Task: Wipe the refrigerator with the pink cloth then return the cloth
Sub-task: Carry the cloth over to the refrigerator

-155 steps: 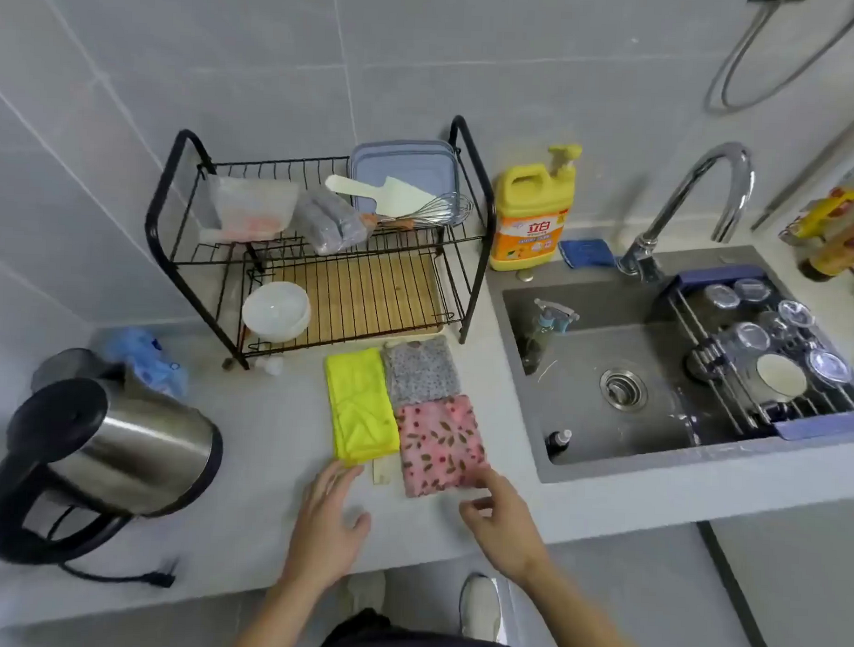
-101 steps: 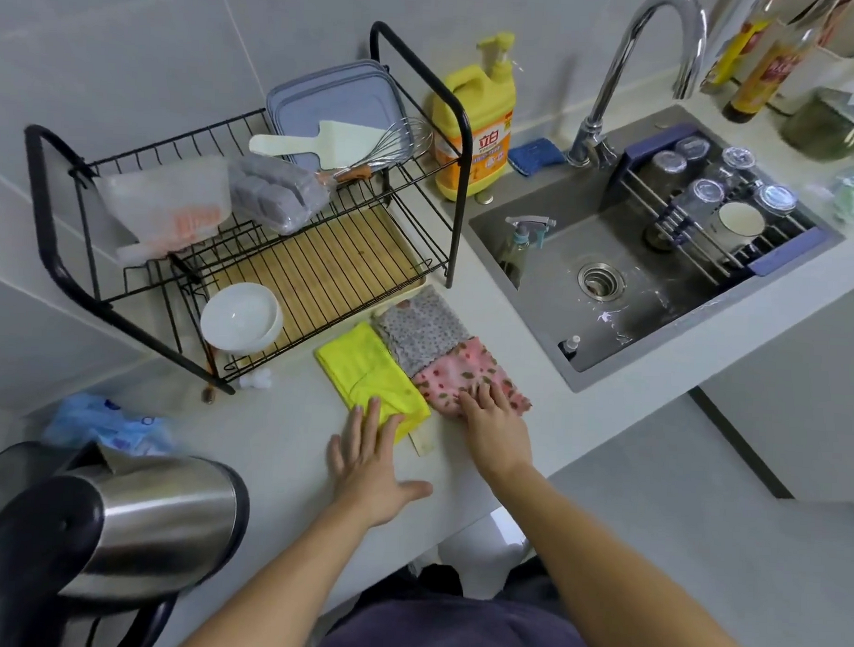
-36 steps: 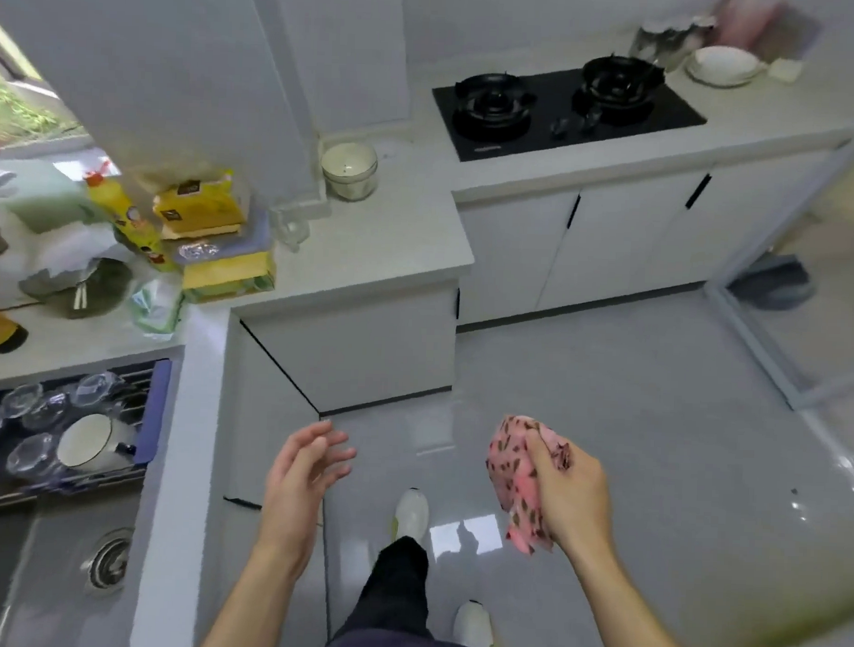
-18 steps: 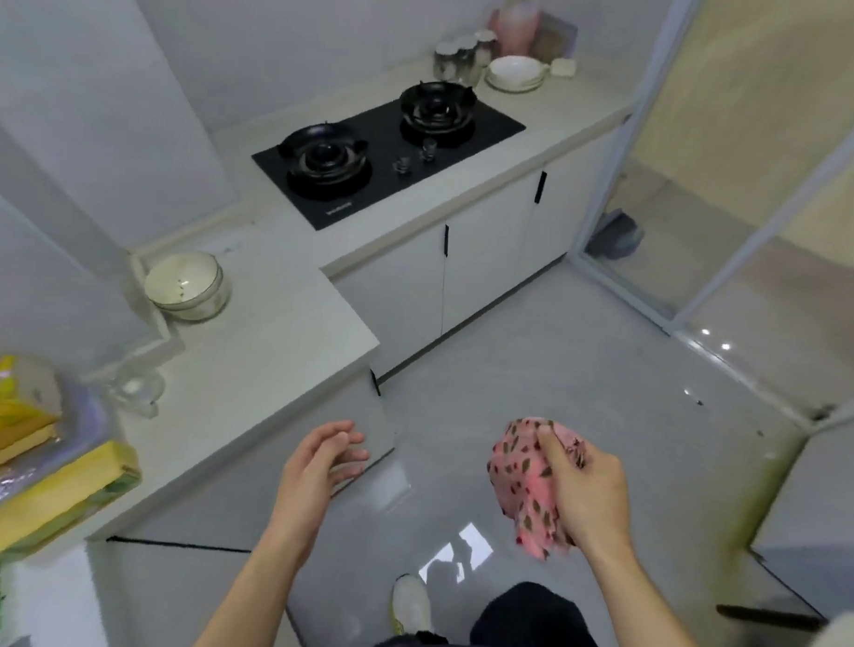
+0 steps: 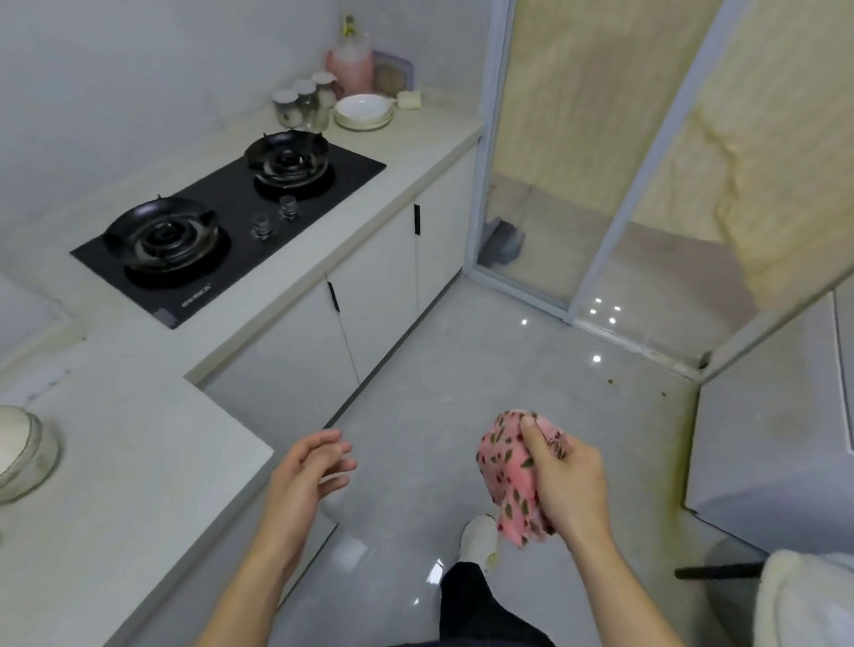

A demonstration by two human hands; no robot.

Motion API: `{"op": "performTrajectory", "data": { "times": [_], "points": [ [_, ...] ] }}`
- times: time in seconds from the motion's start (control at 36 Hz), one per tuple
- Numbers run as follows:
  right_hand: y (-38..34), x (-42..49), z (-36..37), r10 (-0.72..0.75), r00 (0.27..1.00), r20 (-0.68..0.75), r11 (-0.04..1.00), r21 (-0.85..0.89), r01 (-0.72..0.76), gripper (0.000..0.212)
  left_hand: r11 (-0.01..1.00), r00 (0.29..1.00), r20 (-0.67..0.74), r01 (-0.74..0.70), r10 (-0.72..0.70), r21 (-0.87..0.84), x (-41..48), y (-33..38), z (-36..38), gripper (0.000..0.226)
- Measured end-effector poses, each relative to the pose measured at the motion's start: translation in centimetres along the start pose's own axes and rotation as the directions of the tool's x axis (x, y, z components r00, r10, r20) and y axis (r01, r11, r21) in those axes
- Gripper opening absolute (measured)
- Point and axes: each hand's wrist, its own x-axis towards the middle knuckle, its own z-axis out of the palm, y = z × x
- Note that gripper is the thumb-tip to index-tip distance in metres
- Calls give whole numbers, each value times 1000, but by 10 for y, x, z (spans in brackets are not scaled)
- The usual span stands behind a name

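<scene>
The pink cloth (image 5: 509, 476) with a dark leaf print hangs bunched from my right hand (image 5: 567, 483), which is shut on it over the grey floor. My left hand (image 5: 308, 479) is held out beside it, empty, fingers loosely apart, near the counter's corner. A white appliance (image 5: 770, 432) stands at the right edge and may be the refrigerator; only its side and top corner show.
An L-shaped white counter (image 5: 134, 458) runs along the left with a black two-burner hob (image 5: 225, 224), a bowl (image 5: 9, 454), jars and plates (image 5: 363, 112). Glass sliding doors (image 5: 589, 183) stand ahead. Grey tiled floor (image 5: 486, 364) lies between. A white fabric item (image 5: 812, 612) is at lower right.
I picked the pink cloth off the counter by the sink with my right hand, then turned right, away from the sink and past the hob, toward the glass doors and white appliance.
</scene>
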Motion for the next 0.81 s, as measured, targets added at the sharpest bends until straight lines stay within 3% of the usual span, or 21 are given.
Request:
{"op": "performTrajectory", "data": {
  "times": [0.31,0.58,0.81],
  "points": [
    [-38,116,-20,5,999,-40,999,37,-4,54,996,993,115,-29,20,82,97,61,95,20],
    [-48,198,-57,38,995,-90,999,40,-34,33,995,984,176,-27,11,94,157,84,186,20],
    [-47,253,-66,149,977,-155,988,65,-140,61,990,975,221,-8,-24,140,207,101,237,20]
  ]
}}
